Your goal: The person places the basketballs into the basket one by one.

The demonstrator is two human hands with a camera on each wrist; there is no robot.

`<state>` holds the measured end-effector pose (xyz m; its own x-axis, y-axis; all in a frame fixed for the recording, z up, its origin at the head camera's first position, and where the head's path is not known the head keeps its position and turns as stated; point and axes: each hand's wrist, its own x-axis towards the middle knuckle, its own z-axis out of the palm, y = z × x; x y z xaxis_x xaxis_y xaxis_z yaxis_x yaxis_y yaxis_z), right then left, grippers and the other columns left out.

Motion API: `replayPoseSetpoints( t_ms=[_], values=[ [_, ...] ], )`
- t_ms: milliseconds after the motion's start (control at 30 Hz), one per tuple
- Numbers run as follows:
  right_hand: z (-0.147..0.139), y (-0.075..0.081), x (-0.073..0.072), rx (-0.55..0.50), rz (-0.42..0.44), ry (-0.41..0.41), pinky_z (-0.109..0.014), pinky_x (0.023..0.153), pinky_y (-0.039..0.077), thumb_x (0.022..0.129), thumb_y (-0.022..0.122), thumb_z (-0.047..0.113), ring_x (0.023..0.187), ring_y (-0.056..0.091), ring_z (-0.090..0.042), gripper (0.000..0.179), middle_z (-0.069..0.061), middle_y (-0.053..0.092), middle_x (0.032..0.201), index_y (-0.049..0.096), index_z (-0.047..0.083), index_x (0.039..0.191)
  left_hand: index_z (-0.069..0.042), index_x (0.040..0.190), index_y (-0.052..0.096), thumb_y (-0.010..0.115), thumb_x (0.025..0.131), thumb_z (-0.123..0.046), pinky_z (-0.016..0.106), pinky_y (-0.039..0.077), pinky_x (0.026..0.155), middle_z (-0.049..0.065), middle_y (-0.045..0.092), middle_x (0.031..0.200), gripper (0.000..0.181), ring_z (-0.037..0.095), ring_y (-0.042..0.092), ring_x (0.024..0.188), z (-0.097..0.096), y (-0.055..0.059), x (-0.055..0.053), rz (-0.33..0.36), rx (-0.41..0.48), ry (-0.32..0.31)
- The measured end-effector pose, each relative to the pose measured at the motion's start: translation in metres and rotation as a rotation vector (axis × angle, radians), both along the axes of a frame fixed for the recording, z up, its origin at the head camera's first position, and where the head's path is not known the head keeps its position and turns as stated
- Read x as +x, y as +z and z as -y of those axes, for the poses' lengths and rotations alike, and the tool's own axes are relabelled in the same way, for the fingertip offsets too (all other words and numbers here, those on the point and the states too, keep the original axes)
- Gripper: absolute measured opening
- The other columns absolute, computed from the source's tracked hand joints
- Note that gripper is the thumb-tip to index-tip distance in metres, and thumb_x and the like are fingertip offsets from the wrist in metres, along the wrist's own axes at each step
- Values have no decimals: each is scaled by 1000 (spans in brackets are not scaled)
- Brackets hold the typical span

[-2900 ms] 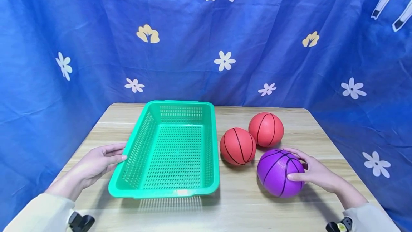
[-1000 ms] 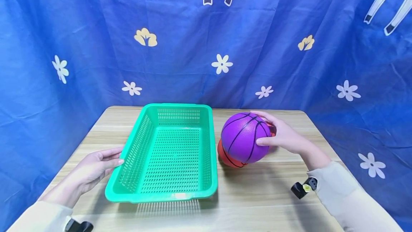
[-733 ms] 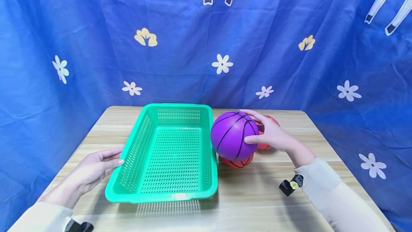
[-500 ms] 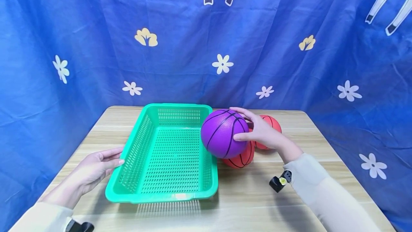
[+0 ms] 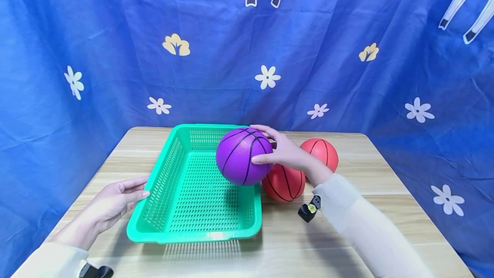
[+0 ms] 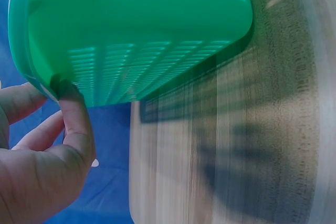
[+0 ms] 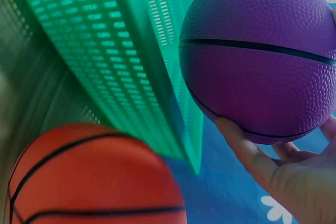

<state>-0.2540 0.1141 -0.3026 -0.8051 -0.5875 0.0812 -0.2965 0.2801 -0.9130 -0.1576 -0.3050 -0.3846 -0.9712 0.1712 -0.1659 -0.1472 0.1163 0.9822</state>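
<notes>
In the head view my right hand grips a purple basketball from its right side. The ball hangs above the right part of a green plastic basket, its shadow falling on the basket's inside. In the right wrist view the purple ball is clear of the basket's rim, with my thumb and fingers curved round it. My left hand pinches the basket's left rim between thumb and fingers. The left wrist view shows the thumb against the basket's side wall.
Two red basketballs rest on the wooden table right of the basket. The nearer red ball sits close to the basket's right wall. The farther red ball is partly behind my right forearm. A blue patterned curtain surrounds the table.
My right hand has lifted the purple basketball off the table and carried it left, past the red balls, over the basket. My left hand has kept its hold on the rim.
</notes>
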Motion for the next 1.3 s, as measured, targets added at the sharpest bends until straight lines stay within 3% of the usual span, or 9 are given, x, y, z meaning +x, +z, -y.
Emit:
replayPoseSetpoints(
  t_ms=[300, 567, 900, 1300],
  values=[
    [33, -2, -9, 28, -38, 13, -38, 77, 58, 76, 79, 29, 107, 55, -28, 77, -9, 45, 126, 40, 34, 143, 18, 142, 15, 59, 94, -6, 17, 49, 89, 6, 55, 121, 69, 0, 58, 99, 0, 1, 0, 4, -18, 1],
    [60, -4, -17, 22, -58, -5, -35, 77, 58, 77, 79, 27, 106, 56, -26, 78, -8, 44, 124, 40, 27, 144, 18, 142, 16, 59, 94, -4, 18, 50, 88, 0, 59, 112, 68, 4, 60, 98, 0, 1, 2, 3, -12, 6],
    [92, -4, -25, 35, -59, -68, -33, 71, 58, 73, 82, 32, 104, 57, -23, 82, -5, 48, 127, 40, 31, 143, 19, 141, 16, 60, 93, -4, 20, 51, 87, 1, 59, 114, 69, 6, 61, 98, 0, -1, 0, -8, 1, 0],
    [121, -15, -35, 21, -65, -154, -32, 75, 57, 72, 83, 36, 109, 55, -23, 88, -5, 51, 131, 37, 25, 146, 18, 141, 18, 61, 93, -8, 18, 50, 87, -2, 59, 114, 70, 3, 59, 98, 2, -3, -1, -7, -30, 8]
  ],
)
